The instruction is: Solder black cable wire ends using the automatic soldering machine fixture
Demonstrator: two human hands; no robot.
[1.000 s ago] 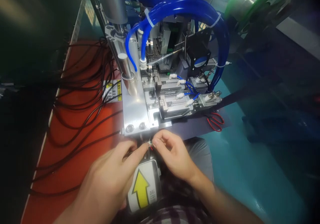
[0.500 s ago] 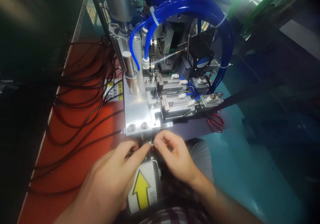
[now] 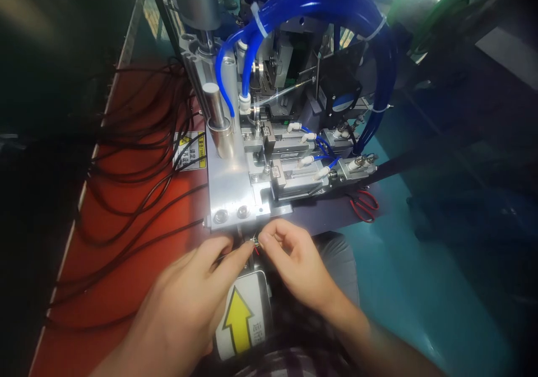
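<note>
Close together at the front of the machine, both my hands are closed on the thin wires (image 3: 255, 242), whose fine white, green and red ends show between my fingertips. My left hand (image 3: 202, 276) pinches the bundle between thumb and fingers, with part of a dark cable beneath. The thumb and index finger of my right hand (image 3: 292, 256) press together at the right side of the wire ends. Just beyond my fingertips is the front edge of a metal plate (image 3: 231, 195) with two bolts. Below my hands lies a white label (image 3: 247, 310) with a yellow arrow.
Blue air tubes (image 3: 311, 10) loop above the pneumatic cylinders (image 3: 298, 178). Red-handled pliers or scissors (image 3: 365, 204) lie at the bench's right edge. Several black cables (image 3: 143, 198) run across the red surface (image 3: 113, 242) on the left. A warning label (image 3: 191, 152) sits beside the plate.
The camera view has shifted slightly. My hands keep nearly the same pinch on the wires, with hardly any movement.
</note>
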